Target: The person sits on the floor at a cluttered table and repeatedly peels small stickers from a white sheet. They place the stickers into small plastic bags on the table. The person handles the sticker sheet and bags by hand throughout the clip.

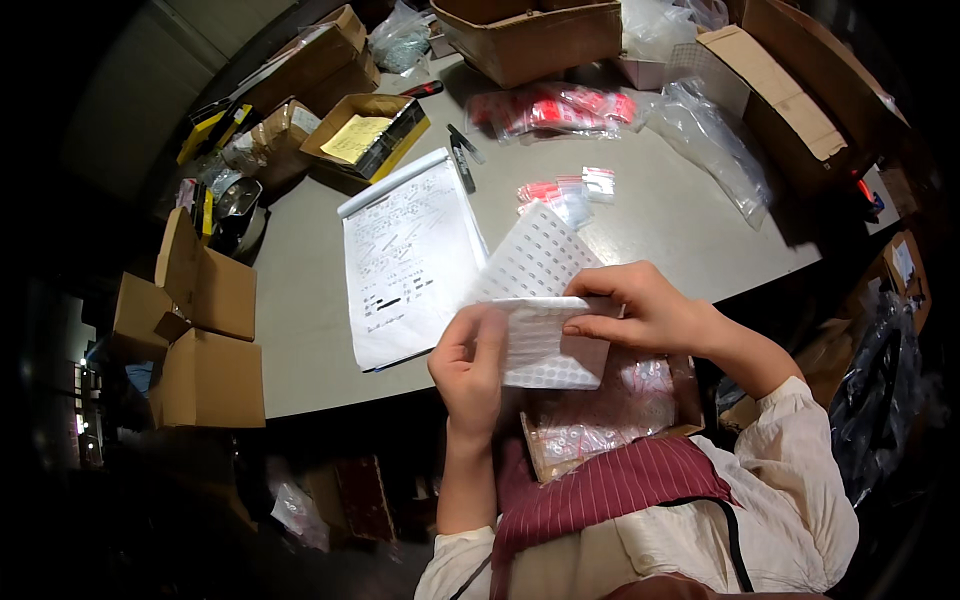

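Note:
A white sheet of small round stickers (537, 252) is folded over at the near edge of the table, its printed rows facing up on the far part. My right hand (645, 312) pinches its right side between thumb and fingers. At the left end of the fold, my left hand (470, 365) closes on the sheet, the fingers slightly blurred. Below the sheet, close against my body, an open cardboard box (687, 395) holds several small clear bags (610, 420) with pale round pieces in them. Small zip bags (565, 200) with red and white strips lie just beyond the sheet.
A handwritten notepad (410, 260) lies to the left, with black markers (462, 165) beside it. Red-printed plastic bags (550, 108) and a clear plastic bag (705, 145) lie farther back. Cardboard boxes (210, 365) stand left; a larger carton (530, 45) stands at the back.

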`<action>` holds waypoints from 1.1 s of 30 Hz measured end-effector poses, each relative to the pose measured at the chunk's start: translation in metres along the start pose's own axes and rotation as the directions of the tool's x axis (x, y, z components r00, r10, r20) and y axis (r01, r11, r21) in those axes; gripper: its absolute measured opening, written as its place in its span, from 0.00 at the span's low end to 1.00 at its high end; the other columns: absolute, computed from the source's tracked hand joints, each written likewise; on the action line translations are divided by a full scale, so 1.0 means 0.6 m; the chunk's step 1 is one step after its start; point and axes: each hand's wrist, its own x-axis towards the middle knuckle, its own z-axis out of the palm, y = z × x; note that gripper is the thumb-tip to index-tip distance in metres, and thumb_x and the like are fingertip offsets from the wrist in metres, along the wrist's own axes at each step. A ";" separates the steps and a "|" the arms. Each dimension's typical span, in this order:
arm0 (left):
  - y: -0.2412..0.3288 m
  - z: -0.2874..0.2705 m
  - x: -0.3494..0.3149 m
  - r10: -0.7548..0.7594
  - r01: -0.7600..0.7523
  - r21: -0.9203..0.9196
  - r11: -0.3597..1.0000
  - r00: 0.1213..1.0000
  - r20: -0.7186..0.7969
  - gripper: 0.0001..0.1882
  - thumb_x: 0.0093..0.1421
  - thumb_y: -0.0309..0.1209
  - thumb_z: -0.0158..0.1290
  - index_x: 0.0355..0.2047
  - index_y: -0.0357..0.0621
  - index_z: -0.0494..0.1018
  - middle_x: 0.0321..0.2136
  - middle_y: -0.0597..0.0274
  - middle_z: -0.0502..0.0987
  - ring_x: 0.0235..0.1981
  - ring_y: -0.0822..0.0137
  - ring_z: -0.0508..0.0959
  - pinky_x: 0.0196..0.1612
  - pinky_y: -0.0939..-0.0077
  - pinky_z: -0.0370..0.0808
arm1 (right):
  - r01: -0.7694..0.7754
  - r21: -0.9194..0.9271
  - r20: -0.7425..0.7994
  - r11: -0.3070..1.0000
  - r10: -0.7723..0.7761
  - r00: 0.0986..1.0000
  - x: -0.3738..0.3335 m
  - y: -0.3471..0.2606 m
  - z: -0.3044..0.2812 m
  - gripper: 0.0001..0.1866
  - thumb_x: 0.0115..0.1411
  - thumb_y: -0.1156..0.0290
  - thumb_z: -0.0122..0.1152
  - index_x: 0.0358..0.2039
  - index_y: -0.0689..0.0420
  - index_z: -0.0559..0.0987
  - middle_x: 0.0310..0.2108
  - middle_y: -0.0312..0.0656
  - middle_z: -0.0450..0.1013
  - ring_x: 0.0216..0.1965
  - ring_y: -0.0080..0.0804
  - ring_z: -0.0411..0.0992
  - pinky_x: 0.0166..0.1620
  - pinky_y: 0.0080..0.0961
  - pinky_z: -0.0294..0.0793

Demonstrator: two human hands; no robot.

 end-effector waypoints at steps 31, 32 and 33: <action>0.016 0.002 -0.016 -0.067 0.063 0.061 0.996 0.995 0.070 0.08 0.63 0.25 0.65 0.38 0.29 0.82 0.29 0.64 0.82 0.30 0.77 0.77 0.33 0.82 0.72 | 0.016 0.185 0.019 0.983 -0.020 1.000 -0.009 0.006 -0.007 0.09 0.62 0.71 0.68 0.42 0.59 0.85 0.31 0.43 0.82 0.30 0.28 0.80 0.36 0.23 0.77; 0.016 0.001 -0.018 -0.047 0.040 0.098 0.994 0.997 0.069 0.08 0.63 0.25 0.65 0.38 0.30 0.82 0.29 0.63 0.83 0.29 0.77 0.77 0.33 0.82 0.73 | 0.038 0.166 -0.009 0.985 -0.037 0.999 -0.008 0.007 -0.011 0.09 0.62 0.71 0.68 0.41 0.60 0.85 0.30 0.42 0.81 0.30 0.27 0.79 0.36 0.23 0.77; 0.016 0.000 -0.018 -0.026 0.017 0.134 0.991 0.997 0.069 0.08 0.62 0.25 0.66 0.37 0.30 0.82 0.28 0.63 0.83 0.29 0.77 0.77 0.33 0.82 0.73 | 0.059 0.146 -0.038 0.988 -0.054 0.998 -0.007 0.008 -0.019 0.09 0.62 0.71 0.68 0.41 0.60 0.85 0.29 0.41 0.81 0.30 0.26 0.79 0.36 0.23 0.77</action>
